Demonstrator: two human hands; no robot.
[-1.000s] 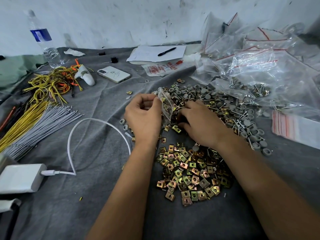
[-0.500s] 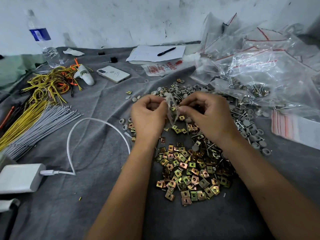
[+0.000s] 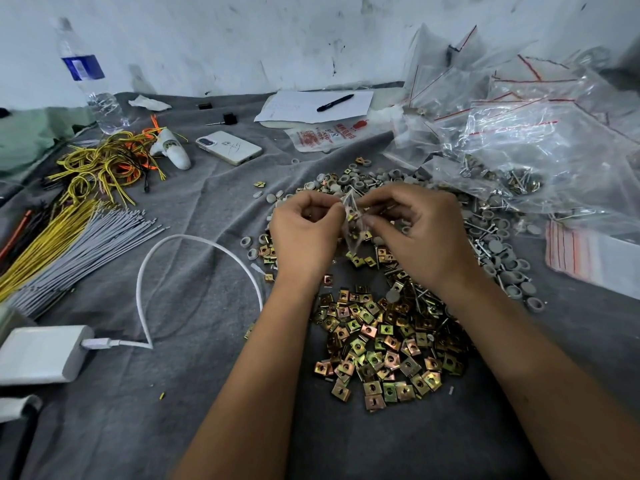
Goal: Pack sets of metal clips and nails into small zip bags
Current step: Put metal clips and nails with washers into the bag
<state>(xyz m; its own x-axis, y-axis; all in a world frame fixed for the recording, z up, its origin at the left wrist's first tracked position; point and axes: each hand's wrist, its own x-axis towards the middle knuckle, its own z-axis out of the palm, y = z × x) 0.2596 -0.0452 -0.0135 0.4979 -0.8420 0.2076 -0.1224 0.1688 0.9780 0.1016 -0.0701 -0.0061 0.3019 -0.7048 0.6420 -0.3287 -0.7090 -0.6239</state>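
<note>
Clear small plastic zip bag point(image 3: 352, 216) is now pinched by both your left hand point(image 3: 304, 233) and right hand point(image 3: 420, 233), raised above one heap of brass-coloured square metal clips point(image 3: 384, 344).

The small zip bag point(image 3: 353, 220) was mostly covered by pinching fingers so its contents couldn't be made out, and the power bank point(image 3: 38, 355) got clipped at the left edge.

Clips point(image 3: 381, 344) near, caps point(image 3: 498, 258) right, wires point(image 3: 69, 237) left
</note>
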